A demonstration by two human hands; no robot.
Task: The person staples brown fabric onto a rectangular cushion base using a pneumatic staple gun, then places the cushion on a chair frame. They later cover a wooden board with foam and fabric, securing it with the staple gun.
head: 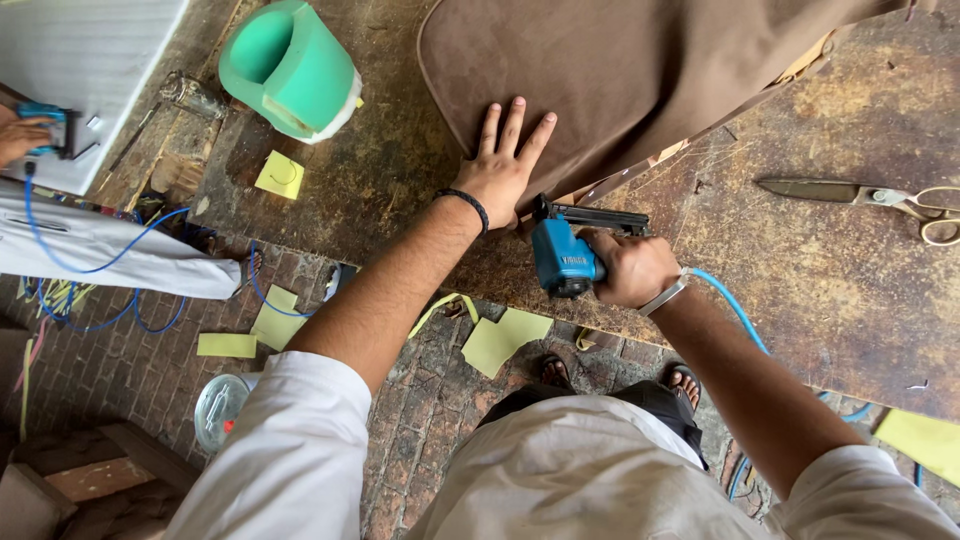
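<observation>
The left hand (503, 165) lies flat, fingers spread, on the brown upholstered panel (640, 80). Just right of it, the right hand (632, 268) grips a blue staple gun (565, 255), nose seemingly at the panel's near edge.

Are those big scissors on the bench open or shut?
Shut: the scissors lie flat on the workbench, blades together in one point.

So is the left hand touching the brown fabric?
Touching. The head view shows the left hand lying flat, fingers spread, on the brown fabric, no gap visible beneath the palm.
</observation>
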